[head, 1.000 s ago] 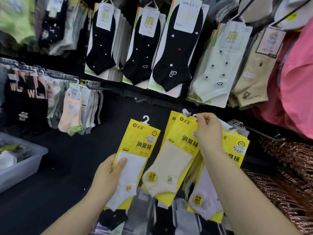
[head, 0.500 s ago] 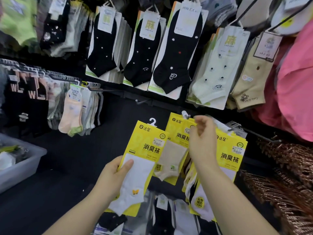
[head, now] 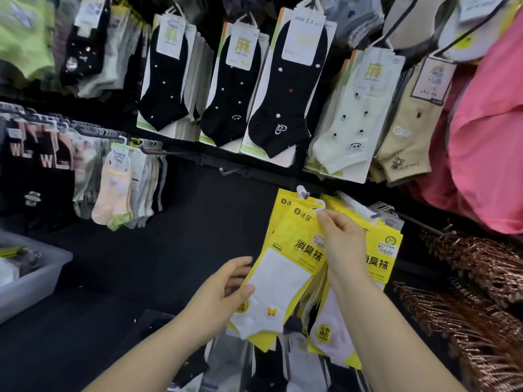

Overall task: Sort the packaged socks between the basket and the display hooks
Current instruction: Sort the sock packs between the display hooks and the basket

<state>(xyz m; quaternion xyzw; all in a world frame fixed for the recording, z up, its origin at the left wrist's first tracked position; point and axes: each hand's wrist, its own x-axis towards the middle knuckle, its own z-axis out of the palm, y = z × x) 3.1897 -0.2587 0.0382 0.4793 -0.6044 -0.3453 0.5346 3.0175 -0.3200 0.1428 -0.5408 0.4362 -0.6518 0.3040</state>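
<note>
Head view: packaged socks (head: pixel 285 278), a yellow card carrying a white sock, lie against the hung yellow packs (head: pixel 379 258). The left hand (head: pixel 223 301) grips the lower edge, thumb on the sock. The right hand (head: pixel 342 241) pinches the card top by the white hanger (head: pixel 319 206). The pack looks light, thin and bendy, so holding near the hanger should steady it. The basket (head: pixel 34 281) sits far left.

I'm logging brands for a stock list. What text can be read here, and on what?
"消臭袜" and "达足": front yellow sock pack.
"消臭袜": yellow pack behind it.
"无骨缝合": round sticker on the lilac sock.
"麻": labels of the middle black sock pack and the pale green sock pack.
"W", "L": black socks at left.
Peach sock pack label, small print: too blurred to read.
</note>
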